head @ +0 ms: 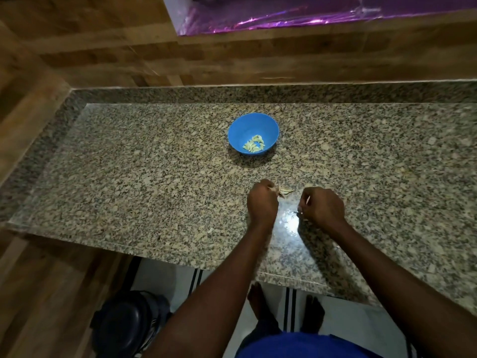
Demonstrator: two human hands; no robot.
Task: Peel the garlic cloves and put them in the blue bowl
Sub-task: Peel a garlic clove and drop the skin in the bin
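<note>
A blue bowl [253, 133] stands on the granite counter [129, 177] and holds several peeled garlic cloves [254, 146]. Nearer to me, my left hand [262, 202] is curled and pinches a garlic clove with loose skin [284, 191] sticking out to its right. My right hand [321, 206] is curled too, a small metal blade tip [298, 213] showing at its lower left and a thin pale strip by its fingers. The two hands are a short gap apart, below and right of the bowl.
The counter has a raised granite rim at the back and left, with wood-patterned wall behind. A purple shiny sheet [309, 14] lies above the back wall. Below the front edge are a dark round container [129, 324] on the floor and my bare feet.
</note>
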